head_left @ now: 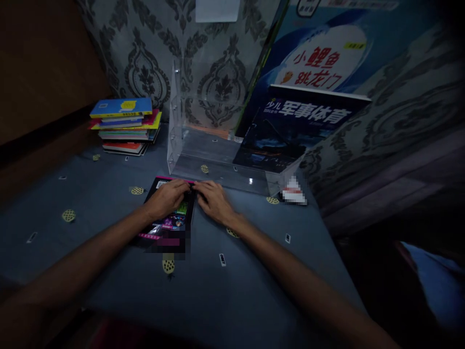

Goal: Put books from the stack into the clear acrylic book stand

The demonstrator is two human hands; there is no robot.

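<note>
A dark book (183, 222) with pink strips and small coloured pictures on its cover lies on the cloth-covered table. My left hand (167, 198) rests across its upper part, fingers reaching towards the top right corner. From the other side, my right hand (214, 201) meets that same corner with its fingertips, its fingers stretched out and the thumb apart below them. The fingertips of both hands nearly touch. Part of the cover is hidden under my left hand, and the book's near edge is blurred out.
Behind the book stands a clear plastic rack (218, 169), with a dark blue book (283, 131) and a larger picture book (327, 36) leaning at its right. A stack of books (125, 121) sits at the back left. A pixelated white item (293, 191) lies by the rack's right end.
</note>
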